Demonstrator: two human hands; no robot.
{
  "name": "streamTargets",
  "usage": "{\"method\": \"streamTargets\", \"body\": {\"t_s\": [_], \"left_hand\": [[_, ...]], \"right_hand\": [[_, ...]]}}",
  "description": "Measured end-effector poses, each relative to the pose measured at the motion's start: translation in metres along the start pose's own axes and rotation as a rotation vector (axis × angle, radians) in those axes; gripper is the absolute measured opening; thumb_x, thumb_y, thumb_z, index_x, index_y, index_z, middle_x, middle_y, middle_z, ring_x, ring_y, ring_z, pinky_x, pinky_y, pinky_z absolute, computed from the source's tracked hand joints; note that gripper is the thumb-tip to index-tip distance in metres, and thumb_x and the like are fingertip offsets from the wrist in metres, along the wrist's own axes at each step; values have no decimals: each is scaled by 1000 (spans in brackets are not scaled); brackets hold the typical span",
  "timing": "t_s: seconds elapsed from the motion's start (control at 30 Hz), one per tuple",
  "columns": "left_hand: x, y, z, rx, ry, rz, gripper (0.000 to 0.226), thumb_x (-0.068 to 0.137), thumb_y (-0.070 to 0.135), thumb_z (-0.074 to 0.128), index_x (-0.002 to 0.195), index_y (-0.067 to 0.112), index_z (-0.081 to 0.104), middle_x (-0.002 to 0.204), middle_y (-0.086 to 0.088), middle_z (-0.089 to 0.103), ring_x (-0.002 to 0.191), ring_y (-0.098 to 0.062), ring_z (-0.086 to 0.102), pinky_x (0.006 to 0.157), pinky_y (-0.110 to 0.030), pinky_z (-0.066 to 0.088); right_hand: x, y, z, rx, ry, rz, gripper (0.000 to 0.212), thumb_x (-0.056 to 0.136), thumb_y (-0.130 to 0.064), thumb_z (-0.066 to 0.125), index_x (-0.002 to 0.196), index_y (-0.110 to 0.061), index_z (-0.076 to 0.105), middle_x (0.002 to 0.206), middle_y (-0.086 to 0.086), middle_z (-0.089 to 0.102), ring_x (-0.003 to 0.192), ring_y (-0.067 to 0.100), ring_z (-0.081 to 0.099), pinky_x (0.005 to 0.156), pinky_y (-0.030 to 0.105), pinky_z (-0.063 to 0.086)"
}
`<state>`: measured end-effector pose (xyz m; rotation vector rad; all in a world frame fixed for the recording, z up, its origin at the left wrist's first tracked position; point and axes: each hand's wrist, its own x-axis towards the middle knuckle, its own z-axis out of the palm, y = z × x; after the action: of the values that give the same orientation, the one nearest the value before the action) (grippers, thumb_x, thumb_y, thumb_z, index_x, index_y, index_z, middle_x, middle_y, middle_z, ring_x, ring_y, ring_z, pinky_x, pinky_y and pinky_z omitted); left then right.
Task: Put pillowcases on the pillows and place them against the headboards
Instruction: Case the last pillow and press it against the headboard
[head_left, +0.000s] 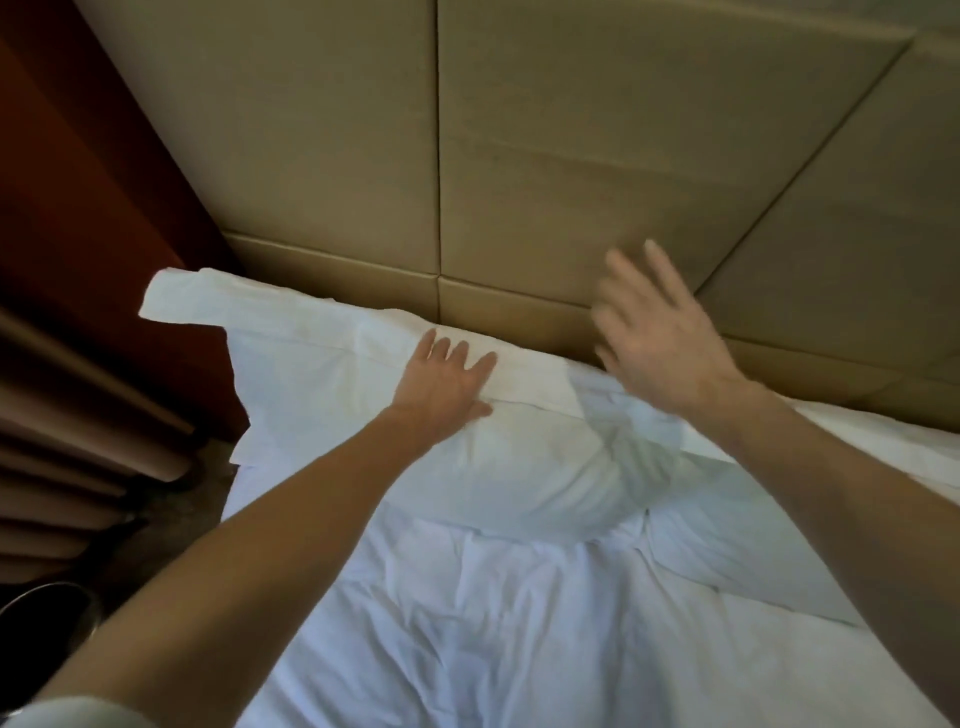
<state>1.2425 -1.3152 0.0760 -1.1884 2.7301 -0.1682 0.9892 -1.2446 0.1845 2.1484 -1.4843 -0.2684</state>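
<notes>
A white pillow in its pillowcase lies along the padded tan headboard at the head of the bed. Its loose flap sticks out to the left past the mattress edge. My left hand rests flat on the pillow's top edge, fingers spread. My right hand is raised above the pillow's right end, blurred, fingers apart and holding nothing. A second white pillow lies lower right on the bed.
A crumpled white duvet covers the bed in front of me. A dark red wooden panel and brown curtain folds stand on the left. A dark round bin sits at the lower left.
</notes>
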Motion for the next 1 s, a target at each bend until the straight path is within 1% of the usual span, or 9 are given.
{"method": "streamTargets", "body": {"t_s": [0.07,0.2,0.27,0.4,0.57,0.73,0.83,0.93,1.0], "left_hand": [[11,14,6,5,43,-85,58,92,52,55,137,18,40,118,-12,58,108,-33,54,107,-45,33],[18,27,18,-10,150,-156,35,83,23,66,115,18,54,94,-7,59,89,-30,55,94,-45,40],[13,28,24,-48,235,-189,41,78,29,74,112,16,55,98,-11,60,95,-33,55,103,-50,36],[-21,46,36,-106,283,-269,55,93,33,57,141,15,38,151,-20,35,142,-35,29,117,-58,18],[-42,73,40,-200,305,-348,83,93,65,40,157,23,9,163,-20,5,151,-35,4,117,-64,13],[-34,139,83,-181,198,-393,120,68,89,48,157,30,-6,163,-19,-13,151,-36,-9,109,-74,11],[-13,156,109,-188,178,-490,121,67,91,45,157,28,-6,163,-21,-11,151,-36,-9,107,-76,10],[-2,146,115,-123,224,-452,110,75,90,30,158,24,0,163,-21,-4,151,-36,-6,109,-74,8],[-7,134,119,-86,300,-354,94,87,82,17,158,21,6,164,-18,2,152,-33,-2,111,-71,11]], "right_hand": [[-28,-4,26,102,-160,31,33,95,-35,51,115,-11,61,110,12,69,121,31,53,119,46,20],[-77,1,61,479,-535,340,37,93,-51,53,114,-21,58,108,3,67,103,30,61,80,38,44],[-82,-2,69,476,-499,322,31,93,-47,56,110,-22,60,108,4,66,99,31,61,72,35,43],[-60,5,73,330,-324,391,17,97,-36,53,96,-21,61,93,4,68,86,30,64,65,32,34],[-42,14,98,376,-179,613,14,94,-30,61,89,-17,62,86,9,68,82,34,64,65,31,35],[-49,-8,126,344,-123,455,13,88,-22,71,82,-16,61,80,7,67,77,31,63,70,35,39],[-68,-21,125,346,211,295,24,90,-13,61,115,-16,61,119,10,62,104,30,56,95,44,39],[-97,-68,118,543,562,-66,40,92,-8,49,131,-8,56,140,17,52,126,35,51,106,52,38],[-114,-103,144,344,465,-402,43,95,-7,42,137,-7,52,148,19,45,139,35,41,112,53,33]]}}
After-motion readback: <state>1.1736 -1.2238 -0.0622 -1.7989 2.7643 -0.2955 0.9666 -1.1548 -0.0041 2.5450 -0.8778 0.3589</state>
